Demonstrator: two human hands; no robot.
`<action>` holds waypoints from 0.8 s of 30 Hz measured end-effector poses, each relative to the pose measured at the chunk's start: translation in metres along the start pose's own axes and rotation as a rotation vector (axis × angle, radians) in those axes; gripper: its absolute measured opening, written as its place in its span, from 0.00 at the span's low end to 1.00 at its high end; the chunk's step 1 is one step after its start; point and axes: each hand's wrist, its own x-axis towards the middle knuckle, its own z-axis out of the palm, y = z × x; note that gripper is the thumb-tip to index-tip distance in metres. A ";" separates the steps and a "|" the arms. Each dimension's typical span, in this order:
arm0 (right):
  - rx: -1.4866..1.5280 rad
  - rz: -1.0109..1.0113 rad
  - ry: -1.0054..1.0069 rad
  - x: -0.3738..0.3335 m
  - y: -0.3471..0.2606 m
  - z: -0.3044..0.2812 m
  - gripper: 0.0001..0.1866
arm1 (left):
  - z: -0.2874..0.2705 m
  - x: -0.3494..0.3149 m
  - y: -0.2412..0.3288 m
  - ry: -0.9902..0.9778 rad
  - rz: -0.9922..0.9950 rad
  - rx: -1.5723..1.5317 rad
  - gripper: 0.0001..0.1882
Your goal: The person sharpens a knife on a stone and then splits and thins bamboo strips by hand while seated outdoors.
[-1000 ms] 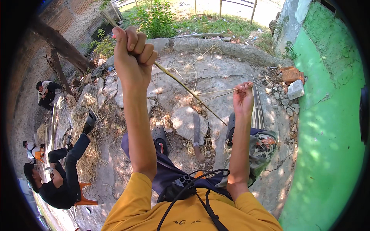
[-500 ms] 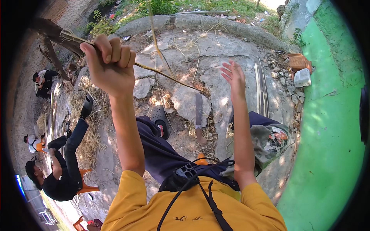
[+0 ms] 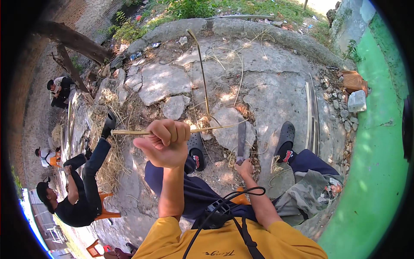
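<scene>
My left hand point(image 3: 164, 144) is closed in a fist round a thin split bamboo strip point(image 3: 202, 129), which runs roughly level across the view. A second thin strip point(image 3: 201, 71) rises away from near its right end; whether the two are joined I cannot tell. Down between my legs, my right hand point(image 3: 244, 166) is closed on the handle of a machete point(image 3: 241, 140). Its dark blade points away from me and lies across a flat stone point(image 3: 223, 138). The bamboo strip's far end reaches the blade's upper part.
A bundle of bamboo strips point(image 3: 311, 118) lies by my right foot. Grey camouflage cloth point(image 3: 297, 194) hangs near my right leg, short of the green wall point(image 3: 362, 181). Rubble and a white block point(image 3: 357, 101) line it. A person in black point(image 3: 71, 200) sits at left beside dry shavings point(image 3: 105, 159).
My left hand has come lower and nearer the middle with the bamboo strip. My right hand, open and raised before, has dropped and taken hold of the machete's handle.
</scene>
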 end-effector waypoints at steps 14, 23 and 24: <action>0.043 -0.212 0.057 0.017 0.025 -0.092 0.43 | 0.020 0.005 0.008 -0.139 0.048 0.222 0.15; 0.225 -0.264 0.009 0.013 0.020 -0.171 0.25 | 0.044 0.010 -0.017 -0.045 -0.026 0.233 0.09; 0.323 -0.245 -0.022 0.002 0.025 -0.179 0.25 | 0.047 0.011 -0.022 0.007 -0.013 0.237 0.09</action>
